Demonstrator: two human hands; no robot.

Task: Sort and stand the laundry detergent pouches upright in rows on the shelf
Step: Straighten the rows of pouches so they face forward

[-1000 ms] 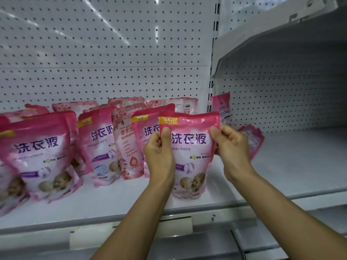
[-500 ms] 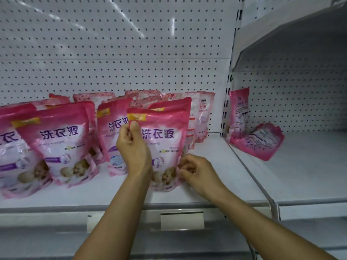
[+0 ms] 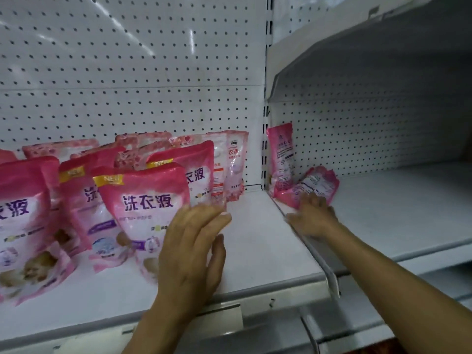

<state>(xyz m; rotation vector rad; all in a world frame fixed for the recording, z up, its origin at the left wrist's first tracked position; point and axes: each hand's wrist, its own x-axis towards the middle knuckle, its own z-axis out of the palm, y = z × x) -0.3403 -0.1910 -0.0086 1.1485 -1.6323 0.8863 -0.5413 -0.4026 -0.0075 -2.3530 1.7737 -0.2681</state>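
Several pink detergent pouches stand in rows on the left white shelf (image 3: 255, 251). The front pouch (image 3: 143, 208) stands upright, and my left hand (image 3: 194, 251) lies flat with straight fingers against its right side. On the right shelf section one pouch (image 3: 282, 157) leans upright against the pegboard corner. Another pouch (image 3: 318, 186) lies flat beside it. My right hand (image 3: 313, 218), blurred, reaches over the divider and touches the near edge of that lying pouch with fingers spread.
A metal divider (image 3: 309, 249) separates the two shelf sections. White pegboard (image 3: 127, 72) backs both. An upper shelf (image 3: 357, 47) overhangs the right section. Lighter pink pouches (image 3: 229, 164) stand at the back of the left section.
Both hands have let go of the front pouch, which now stands on the shelf. My left hand lies flat against it. My right hand moved right to the lying pouch.
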